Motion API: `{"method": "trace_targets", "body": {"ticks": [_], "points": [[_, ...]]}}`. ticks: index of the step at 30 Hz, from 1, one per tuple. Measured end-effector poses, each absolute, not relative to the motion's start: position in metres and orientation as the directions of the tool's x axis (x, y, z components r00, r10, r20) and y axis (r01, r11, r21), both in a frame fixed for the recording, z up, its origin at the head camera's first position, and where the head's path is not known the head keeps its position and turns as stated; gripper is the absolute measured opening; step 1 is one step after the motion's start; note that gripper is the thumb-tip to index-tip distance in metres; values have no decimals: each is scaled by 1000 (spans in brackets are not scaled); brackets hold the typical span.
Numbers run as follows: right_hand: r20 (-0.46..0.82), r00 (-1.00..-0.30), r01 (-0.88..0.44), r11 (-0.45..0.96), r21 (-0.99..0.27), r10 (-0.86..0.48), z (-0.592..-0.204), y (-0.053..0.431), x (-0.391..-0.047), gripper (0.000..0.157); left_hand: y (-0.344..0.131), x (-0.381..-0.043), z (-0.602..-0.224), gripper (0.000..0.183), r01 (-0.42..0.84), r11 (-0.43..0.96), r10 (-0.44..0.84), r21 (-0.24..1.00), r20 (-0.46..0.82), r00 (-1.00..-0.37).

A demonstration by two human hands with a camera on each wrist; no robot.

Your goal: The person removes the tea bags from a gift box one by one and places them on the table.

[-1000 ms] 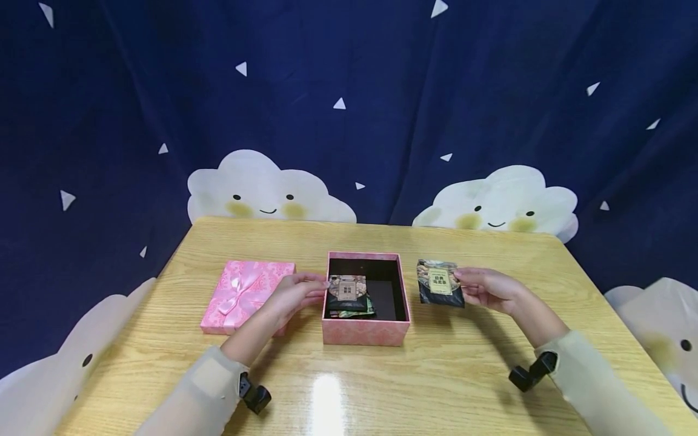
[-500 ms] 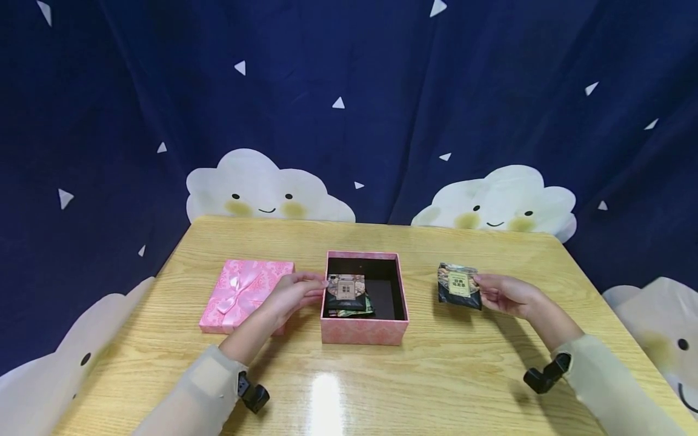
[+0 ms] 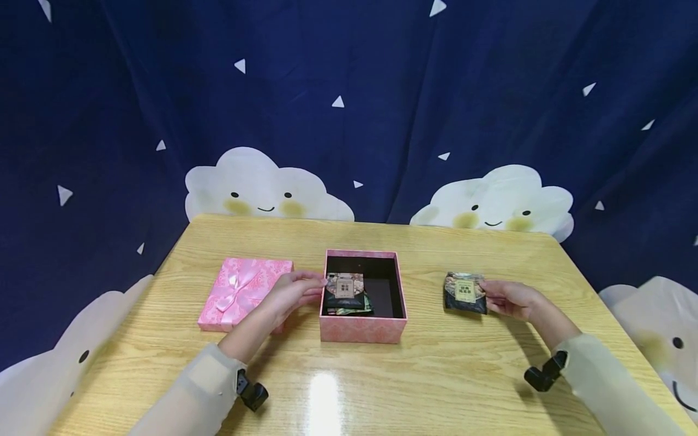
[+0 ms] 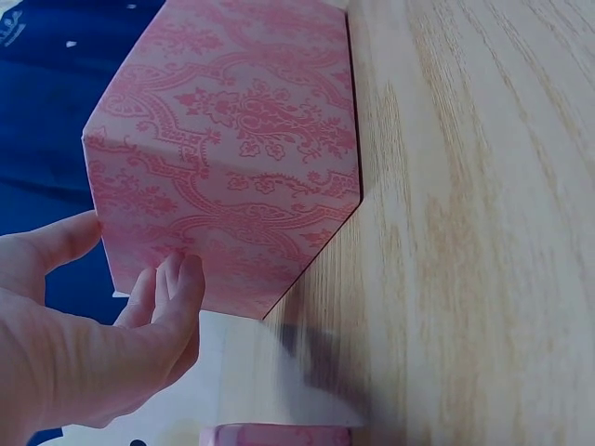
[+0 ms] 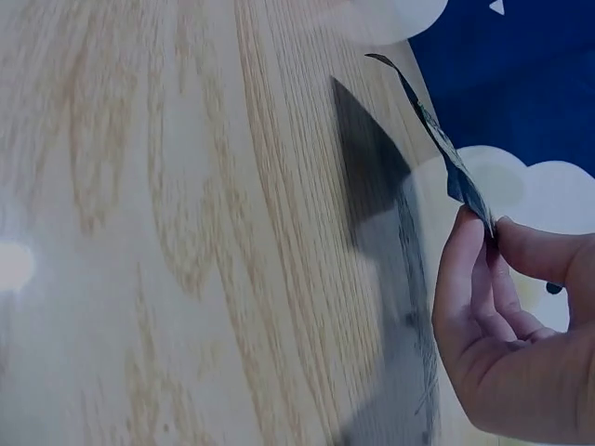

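Note:
In my right hand [image 3: 508,298] a flat black tea sachet [image 3: 465,292] with a pale yellow label is pinched by its right edge. The right wrist view shows that sachet [image 5: 442,144] edge-on between thumb and fingertips, above the table and its own shadow. My left hand [image 3: 294,295] touches the left side of a pink patterned gift box [image 3: 362,330]. Its thumb lies at the rim and its fingers rest along the outer wall [image 4: 232,121]. Inside the box, a black tea sachet [image 3: 345,292] lies at the left over a green packet [image 3: 366,307], mostly covered.
Left of the box lies its pink lid [image 3: 245,284] with a ribbon bow, partly behind my left forearm. The wooden table [image 3: 425,375] ends at a dark blue curtain [image 3: 376,121] printed with white clouds. A bright light reflection shows near the front.
My right hand has carried the tea sachet to the right, away from the box, and lowered it toward the table. The left hand stays at the box's left side.

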State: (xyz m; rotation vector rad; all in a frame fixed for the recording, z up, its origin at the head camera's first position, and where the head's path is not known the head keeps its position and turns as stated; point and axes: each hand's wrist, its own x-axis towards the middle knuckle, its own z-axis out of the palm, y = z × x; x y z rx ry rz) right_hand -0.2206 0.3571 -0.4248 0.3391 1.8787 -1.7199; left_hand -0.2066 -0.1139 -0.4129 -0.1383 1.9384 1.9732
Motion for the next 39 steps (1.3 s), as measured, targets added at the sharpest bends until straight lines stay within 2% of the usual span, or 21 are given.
{"method": "trace_targets", "body": {"ticks": [6,21,31,39], "points": [[-579,-802,560,152,-814,-144,-428,365,-224,31,-115,-207,-415,37,-326,8,200,945,-320,-926],[-570,-808,550,156,-821,-148,-435,365,-240,33,-114,-207,-414,36,-322,5,205,947,-316,-926],[-538,-822,513,169,-842,-185,-438,347,-258,32,-114,-206,-416,37,-322,-1,206,947,-315,-927],[-537,-828,515,163,-842,-161,-439,332,-270,30,-113,-206,-416,34,-323,5,185,947,-318,-930]]}}
